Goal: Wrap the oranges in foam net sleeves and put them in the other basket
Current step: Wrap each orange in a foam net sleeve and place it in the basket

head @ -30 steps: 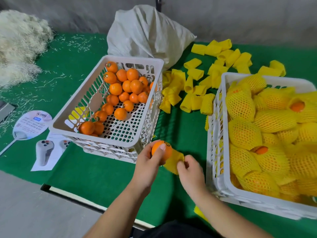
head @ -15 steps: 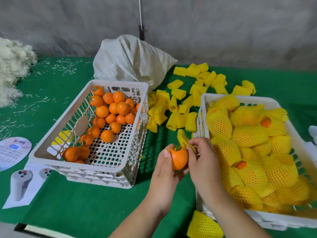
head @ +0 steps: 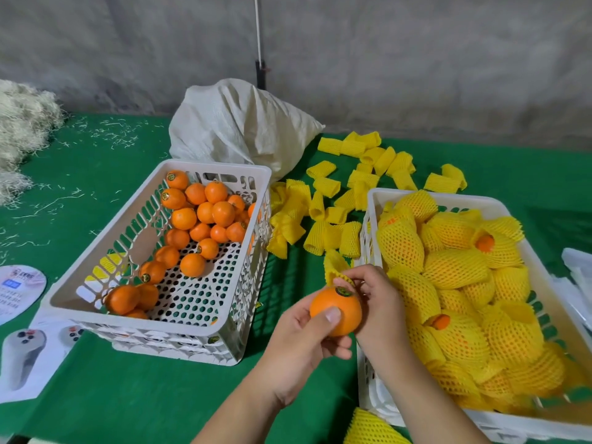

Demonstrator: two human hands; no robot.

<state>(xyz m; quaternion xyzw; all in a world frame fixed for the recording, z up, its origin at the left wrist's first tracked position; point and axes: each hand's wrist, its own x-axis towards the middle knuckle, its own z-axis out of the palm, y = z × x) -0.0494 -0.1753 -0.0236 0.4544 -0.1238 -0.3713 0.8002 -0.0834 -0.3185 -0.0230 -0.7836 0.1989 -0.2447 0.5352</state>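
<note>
— Head view: what do the hands hold?

— The left hand [head: 301, 344] has its fingers [head: 331, 315] clenched round a bare orange [head: 336, 310], held above the green surface [head: 128, 395] between the two baskets. The right hand [head: 374, 302] pinches a yellow foam net sleeve [head: 334, 267] at the orange's top.

— And the baskets?

— The left basket [head: 205, 331] holds unwrapped oranges [head: 205, 213]; the right basket [head: 365, 363] is piled with wrapped ones [head: 455, 267]. Loose sleeves [head: 336, 206] lie between them, near a white sack [head: 237, 129].
</note>
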